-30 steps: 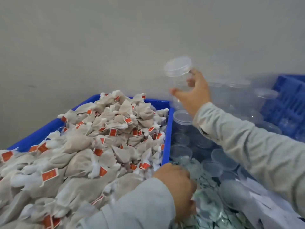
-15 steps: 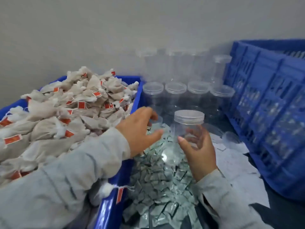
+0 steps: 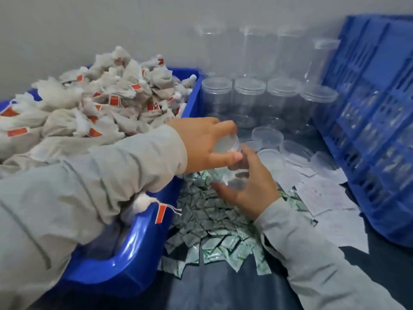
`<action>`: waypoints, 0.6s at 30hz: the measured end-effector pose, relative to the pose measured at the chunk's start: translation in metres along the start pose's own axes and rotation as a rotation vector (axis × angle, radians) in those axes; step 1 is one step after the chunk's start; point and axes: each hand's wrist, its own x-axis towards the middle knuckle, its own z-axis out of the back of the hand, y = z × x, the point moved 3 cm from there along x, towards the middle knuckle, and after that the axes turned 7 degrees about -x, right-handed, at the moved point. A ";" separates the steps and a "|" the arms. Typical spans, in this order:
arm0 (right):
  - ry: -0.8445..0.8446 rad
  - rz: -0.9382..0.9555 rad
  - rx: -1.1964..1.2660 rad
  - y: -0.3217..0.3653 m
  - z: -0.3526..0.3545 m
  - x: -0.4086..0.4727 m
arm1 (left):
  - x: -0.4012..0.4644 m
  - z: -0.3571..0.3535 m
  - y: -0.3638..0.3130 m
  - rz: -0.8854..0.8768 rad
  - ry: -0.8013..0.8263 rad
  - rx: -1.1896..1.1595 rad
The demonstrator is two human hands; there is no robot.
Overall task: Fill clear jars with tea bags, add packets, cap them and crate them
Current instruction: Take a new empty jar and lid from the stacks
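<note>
My right hand (image 3: 250, 191) grips a clear empty jar (image 3: 233, 181) by its body, low over a pile of small green-and-white packets (image 3: 212, 222). My left hand (image 3: 201, 144) reaches across from the left, its fingers and thumb closed around the jar's clear lid (image 3: 225, 145). Whether the lid is still seated on the jar I cannot tell. Tea bags (image 3: 111, 104) with red tags are heaped in a blue bin (image 3: 125, 260) at the left, under my left sleeve.
A row of capped empty jars (image 3: 250, 90) stands behind my hands, with taller stacks against the wall. Loose lids (image 3: 267, 135) lie right of the hands. White paper slips (image 3: 319, 193) cover the table beside a blue crate (image 3: 368, 108) on the right.
My right hand brought the jar down from the stack to just above the packets. My left hand moved from the packets up to the jar's lid and closed on it.
</note>
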 end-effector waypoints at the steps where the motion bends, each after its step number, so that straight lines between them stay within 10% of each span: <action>1: -0.062 0.042 -0.097 0.002 0.003 0.001 | 0.001 0.000 0.000 0.010 -0.021 -0.007; 9: -0.298 0.271 -0.508 0.017 0.012 -0.006 | 0.004 -0.007 0.004 0.144 0.025 -0.196; 18: -0.390 0.278 -0.619 0.014 0.029 -0.002 | -0.001 -0.001 -0.007 -0.174 -0.042 -0.300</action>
